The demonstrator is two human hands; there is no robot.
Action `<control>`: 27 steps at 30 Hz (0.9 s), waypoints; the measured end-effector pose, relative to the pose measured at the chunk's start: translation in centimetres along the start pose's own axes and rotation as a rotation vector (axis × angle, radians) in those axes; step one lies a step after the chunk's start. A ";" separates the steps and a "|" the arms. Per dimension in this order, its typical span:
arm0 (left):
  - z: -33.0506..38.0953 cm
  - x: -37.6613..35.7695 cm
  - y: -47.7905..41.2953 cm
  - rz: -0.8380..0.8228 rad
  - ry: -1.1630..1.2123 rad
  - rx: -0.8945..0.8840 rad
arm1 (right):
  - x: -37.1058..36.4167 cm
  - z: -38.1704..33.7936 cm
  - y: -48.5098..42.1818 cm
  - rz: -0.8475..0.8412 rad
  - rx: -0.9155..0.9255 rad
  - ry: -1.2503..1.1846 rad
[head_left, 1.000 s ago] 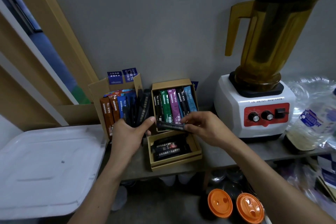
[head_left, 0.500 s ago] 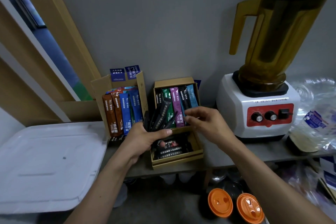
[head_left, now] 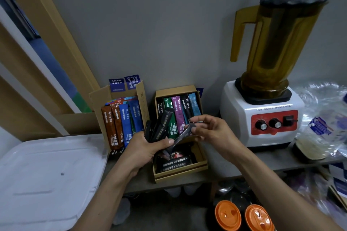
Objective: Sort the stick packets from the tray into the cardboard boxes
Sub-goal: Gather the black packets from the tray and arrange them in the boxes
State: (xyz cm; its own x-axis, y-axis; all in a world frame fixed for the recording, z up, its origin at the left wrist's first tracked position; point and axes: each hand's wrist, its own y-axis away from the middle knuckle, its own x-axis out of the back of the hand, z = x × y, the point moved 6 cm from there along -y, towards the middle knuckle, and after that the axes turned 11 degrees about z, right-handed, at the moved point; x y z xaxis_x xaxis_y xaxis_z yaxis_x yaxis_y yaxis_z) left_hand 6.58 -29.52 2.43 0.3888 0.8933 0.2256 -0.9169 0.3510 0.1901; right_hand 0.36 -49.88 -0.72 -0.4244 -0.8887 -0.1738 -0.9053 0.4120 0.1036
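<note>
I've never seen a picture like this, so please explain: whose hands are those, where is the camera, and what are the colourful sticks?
The camera sits on a person's head and looks down, so you see their own two arms. The sticks are little packets being sorted into boxes. The left hand grips a bunch of black stick packets. The right hand pinches one dark packet. Behind them, on a grey shelf, stand two open cardboard boxes: the left box holds brown and blue packets, the middle box green, purple and blue ones. A flat box in front holds black packets. A white tray lies left; a blender with a yellow jug stands right.
</note>
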 end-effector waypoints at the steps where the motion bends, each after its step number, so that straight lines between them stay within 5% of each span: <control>1: 0.0 0.0 0.1 0.002 0.002 -0.005 | 0.0 0.2 0.0 0.014 -0.003 -0.012; 6: -0.7 0.4 -0.3 -0.016 -0.032 0.005 | 0.3 0.5 -0.2 0.130 -0.011 -0.062; 9: -0.8 0.4 -0.4 0.013 -0.041 -0.026 | -0.6 0.5 0.0 0.039 -0.080 -0.164; 12: -1.0 0.2 -0.8 0.034 -0.058 -0.043 | -1.5 0.4 0.2 -0.084 -0.063 -0.056; 22: -0.2 1.2 -1.6 0.201 0.049 -0.127 | -1.9 -0.6 0.2 -0.093 0.289 0.302; 27: 0.0 1.4 -1.7 0.227 0.124 -0.134 | -1.8 -0.3 0.6 -0.182 0.268 0.333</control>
State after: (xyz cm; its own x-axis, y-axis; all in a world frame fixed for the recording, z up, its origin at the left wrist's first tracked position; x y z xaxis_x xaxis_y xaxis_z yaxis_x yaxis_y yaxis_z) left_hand 8.74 -28.84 2.38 0.1657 0.9779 0.1275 -0.9862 0.1648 0.0180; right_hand 0.62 -48.09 -0.09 -0.2677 -0.9497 0.1627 -0.9565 0.2416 -0.1637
